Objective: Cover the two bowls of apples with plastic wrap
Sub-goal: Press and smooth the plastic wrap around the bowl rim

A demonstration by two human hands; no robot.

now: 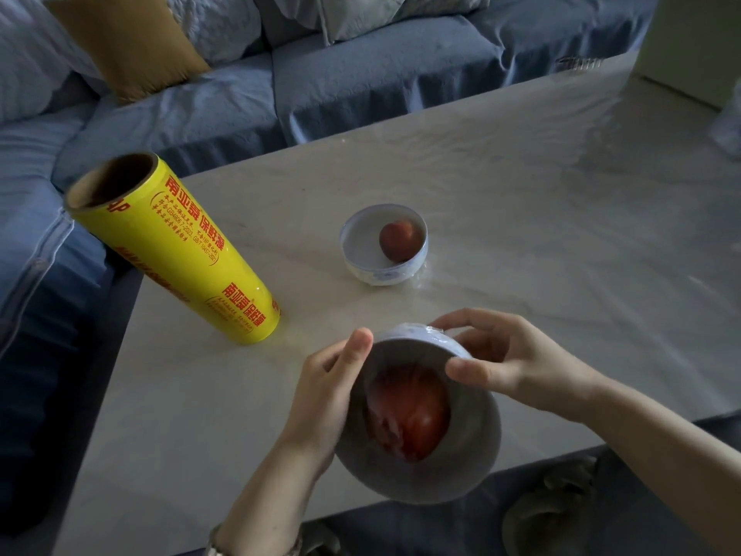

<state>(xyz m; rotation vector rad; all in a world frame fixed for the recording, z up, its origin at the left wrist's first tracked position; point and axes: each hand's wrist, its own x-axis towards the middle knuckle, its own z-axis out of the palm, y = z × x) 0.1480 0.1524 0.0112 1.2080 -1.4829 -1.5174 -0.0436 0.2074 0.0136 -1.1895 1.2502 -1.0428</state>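
I hold a white bowl [469,447] tilted toward me above the table's near edge. A red apple [413,419] lies inside it under stretched plastic wrap. My left hand [320,399] grips the bowl's left side, thumb against the rim. On the rim's upper right, my right hand [505,355] pinches the wrapped edge. Farther back, a second white bowl [363,250] stands on the table with a red apple [397,240] in it; a film of wrap seems to lie over its top. A yellow roll of plastic wrap [176,250] stands upright at the left.
The pale marble table [521,186] runs to the back right, where a pale box [693,38] stands at the corner. A blue sofa [361,74] with a mustard cushion [128,46] wraps around the far and left sides.
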